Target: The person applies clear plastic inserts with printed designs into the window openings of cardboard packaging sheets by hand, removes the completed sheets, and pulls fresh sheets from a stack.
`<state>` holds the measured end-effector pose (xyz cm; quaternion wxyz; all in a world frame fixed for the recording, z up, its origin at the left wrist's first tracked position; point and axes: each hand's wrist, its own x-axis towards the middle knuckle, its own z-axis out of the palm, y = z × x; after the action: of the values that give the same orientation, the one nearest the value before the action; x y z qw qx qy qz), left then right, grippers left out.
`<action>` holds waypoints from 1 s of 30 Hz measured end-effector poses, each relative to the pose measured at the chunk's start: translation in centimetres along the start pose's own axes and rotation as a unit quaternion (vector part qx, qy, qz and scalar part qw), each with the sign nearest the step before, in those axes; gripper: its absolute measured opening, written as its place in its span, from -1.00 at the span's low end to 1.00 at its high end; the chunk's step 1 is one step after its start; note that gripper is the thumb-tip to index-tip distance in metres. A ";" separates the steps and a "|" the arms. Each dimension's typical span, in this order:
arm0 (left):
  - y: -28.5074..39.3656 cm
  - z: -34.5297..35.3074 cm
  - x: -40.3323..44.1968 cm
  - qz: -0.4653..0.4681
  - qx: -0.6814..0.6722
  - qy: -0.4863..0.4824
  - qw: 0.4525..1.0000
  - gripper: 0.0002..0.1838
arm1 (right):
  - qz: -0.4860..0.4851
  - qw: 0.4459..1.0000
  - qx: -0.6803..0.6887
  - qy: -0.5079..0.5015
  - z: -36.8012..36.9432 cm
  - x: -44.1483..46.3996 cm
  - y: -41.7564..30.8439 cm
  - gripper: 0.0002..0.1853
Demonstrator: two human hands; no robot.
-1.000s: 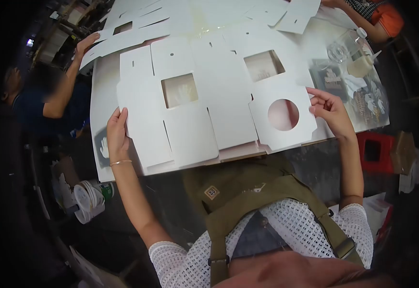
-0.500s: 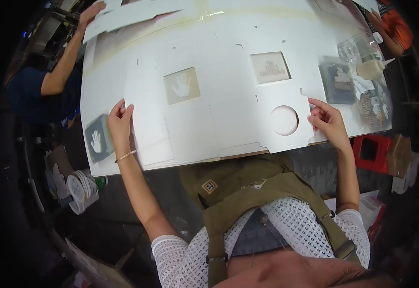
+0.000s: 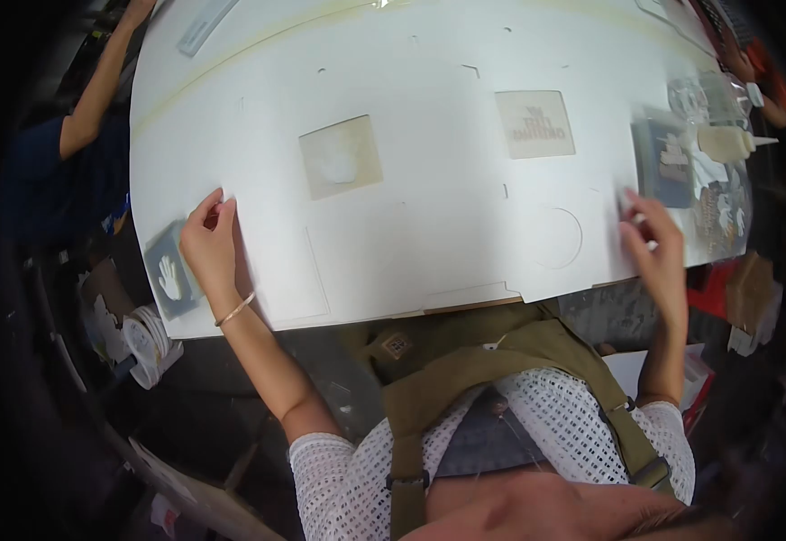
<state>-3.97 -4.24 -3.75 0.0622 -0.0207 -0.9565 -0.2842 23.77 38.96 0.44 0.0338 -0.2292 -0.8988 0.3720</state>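
Head view: a white cut-out sheet lies on the worktop, between the two hands. Its openings show a pale hand shape and blurred lettering. The left hand, beside a dark panel, is at the left edge, thumb and fingers drawn together; whether it pinches the sheet cannot be told. The right hand, blurred, is near the right edge, thumb and forefinger apart, nothing seen held. Assessed risks: an uneven tug could skew the openings; a careless right-hand swing could topple the squeeze bottle.
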 end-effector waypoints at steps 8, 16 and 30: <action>0.0 -0.2 -0.2 0.006 -0.051 -0.007 0.999 -0.76 | 0.085 0.966 0.064 0.238 -7.9 5.4 10.0 -0.61; 0.0 -2.6 -0.3 -0.020 -0.042 0.029 0.999 -0.78 | 0.130 0.979 0.030 0.155 -9.3 9.1 16.6 -0.68; -0.5 -4.1 -1.0 0.021 -0.039 0.082 0.996 -0.78 | 0.115 0.946 -0.263 0.149 -9.9 8.3 10.8 -0.76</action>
<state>-2.61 -6.94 -0.74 0.1460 -0.0200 -0.9358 -0.3202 22.86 55.72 -0.73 0.0628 -0.3846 -0.9170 0.0851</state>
